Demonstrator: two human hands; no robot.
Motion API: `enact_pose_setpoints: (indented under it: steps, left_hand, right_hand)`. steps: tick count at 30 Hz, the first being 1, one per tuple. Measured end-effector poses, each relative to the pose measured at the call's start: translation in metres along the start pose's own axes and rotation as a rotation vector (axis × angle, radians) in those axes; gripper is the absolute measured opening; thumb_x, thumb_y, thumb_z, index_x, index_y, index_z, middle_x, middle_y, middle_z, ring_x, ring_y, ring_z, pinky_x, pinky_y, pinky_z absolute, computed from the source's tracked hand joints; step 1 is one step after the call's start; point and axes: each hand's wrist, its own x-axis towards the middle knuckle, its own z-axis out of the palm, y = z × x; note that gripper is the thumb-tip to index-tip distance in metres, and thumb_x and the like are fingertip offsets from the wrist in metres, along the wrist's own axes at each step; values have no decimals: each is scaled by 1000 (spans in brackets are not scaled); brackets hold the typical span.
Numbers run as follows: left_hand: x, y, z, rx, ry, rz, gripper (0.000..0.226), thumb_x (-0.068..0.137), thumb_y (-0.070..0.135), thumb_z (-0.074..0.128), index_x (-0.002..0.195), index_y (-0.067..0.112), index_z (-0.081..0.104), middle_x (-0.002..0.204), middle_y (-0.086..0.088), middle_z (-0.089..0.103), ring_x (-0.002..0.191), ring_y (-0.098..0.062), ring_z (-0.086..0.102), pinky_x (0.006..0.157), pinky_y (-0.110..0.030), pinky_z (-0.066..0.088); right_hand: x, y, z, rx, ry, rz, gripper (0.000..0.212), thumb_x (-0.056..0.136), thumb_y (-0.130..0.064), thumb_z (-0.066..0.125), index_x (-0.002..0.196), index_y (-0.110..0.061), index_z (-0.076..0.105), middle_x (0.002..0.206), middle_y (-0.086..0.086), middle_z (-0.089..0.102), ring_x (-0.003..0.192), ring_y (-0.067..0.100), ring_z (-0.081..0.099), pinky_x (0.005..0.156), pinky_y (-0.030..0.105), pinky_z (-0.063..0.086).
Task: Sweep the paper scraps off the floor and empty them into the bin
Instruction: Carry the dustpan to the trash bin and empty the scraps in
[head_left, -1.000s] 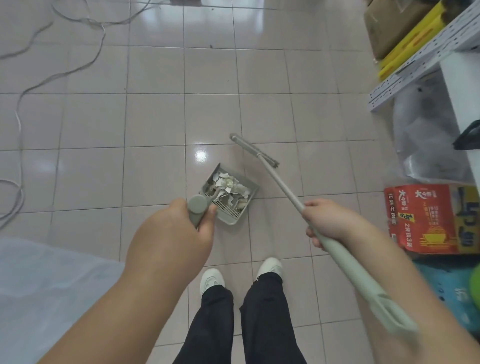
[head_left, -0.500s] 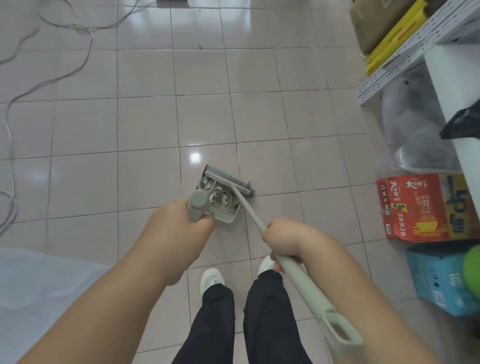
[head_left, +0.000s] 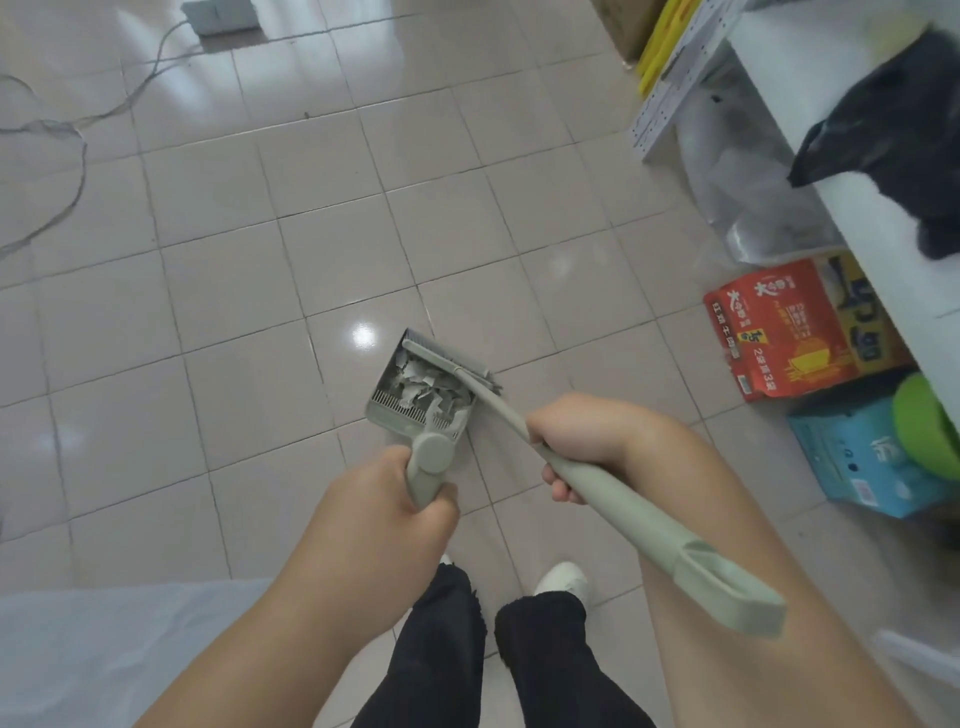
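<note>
L hand (head_left: 384, 499) fist-gripped on dustpan (head_left: 415, 400) handle, pan at frame centre, just above the hand at 12 o'clock. Paper scraps (head_left: 426, 387) piled inside pan. R hand (head_left: 576, 441) wrapped round broom (head_left: 613, 488) shaft; broom head lies across pan's mouth. Red box (head_left: 800, 327) at 3 o'clock, by shelf.

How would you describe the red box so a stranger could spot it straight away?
Look to the white shelf unit along the right side of the tiled floor. At its foot lies the red box, printed with yellow and white lettering. The box beside it, nearer the person, is blue.
</note>
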Motion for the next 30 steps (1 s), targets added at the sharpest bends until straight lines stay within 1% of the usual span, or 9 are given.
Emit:
enact_pose_setpoints:
  steps: [2,7,10,12,16,19,23,28,30]
  left_hand:
    - [-7,13,15,23,-30,32,22,86,30,52,74,12,51,70,-10,66,66,-30,65,56,-39,50]
    - [-26,49,68,94,-119,109,23,85,29,51,71,11,48,68,-12,65,53,-24,57,56,-39,51]
    - [-46,74,106,128,-183,155,20,86,29,52,73,14,51,69,-8,67,62,-29,64,60,-40,53]
    - [-61,91,134,131,-240,175,17,86,28,51,73,18,53,67,-1,69,62,-24,67,63,-39,55]
    - [-98,124,196,127,-361,213,13,85,26,52,72,22,54,64,8,70,59,-20,68,54,-32,53]
    - [-131,150,245,173,-442,257,10,82,24,54,72,21,54,64,6,70,53,-15,66,53,-30,51]
    - [-173,181,305,204,-570,285,7,78,18,56,76,11,55,62,-4,68,43,-11,59,43,-22,43]
    - [-233,212,373,318,-773,392,6,76,14,56,71,11,53,55,-1,63,42,-12,55,36,-15,38]
    - [-259,221,397,386,-853,440,7,77,16,56,71,13,53,56,1,63,42,-9,56,39,-16,39]
  right_hand:
    - [-6,22,-11,72,8,15,14,96,-15,33,100,-5,41,67,13,50,23,12,47,32,11,39]
    - [-25,90,-48,309,30,12,20,95,-11,33,76,-7,41,66,12,47,20,10,44,30,9,37]
    - [-39,142,-69,404,55,26,19,93,-11,34,76,-7,41,65,12,47,19,10,44,29,9,37]
    - [-48,181,-82,473,74,46,18,92,-11,34,77,-6,42,66,11,47,19,10,44,30,9,37]
    - [-71,268,-105,608,130,69,17,92,-11,35,76,-9,41,68,13,47,20,10,43,29,9,36]
    - [-91,339,-119,739,156,100,19,93,-10,34,75,-10,42,64,12,45,19,10,41,30,8,34]
    - [-123,433,-125,930,232,132,20,92,-9,36,74,-7,44,61,12,45,17,11,40,30,7,33]
    - [-161,538,-110,1201,321,197,12,89,-12,40,81,-9,48,59,10,53,19,11,45,32,9,36]
    - [-180,574,-100,1324,369,208,9,88,-11,40,83,-9,48,67,11,51,20,12,45,32,10,37]
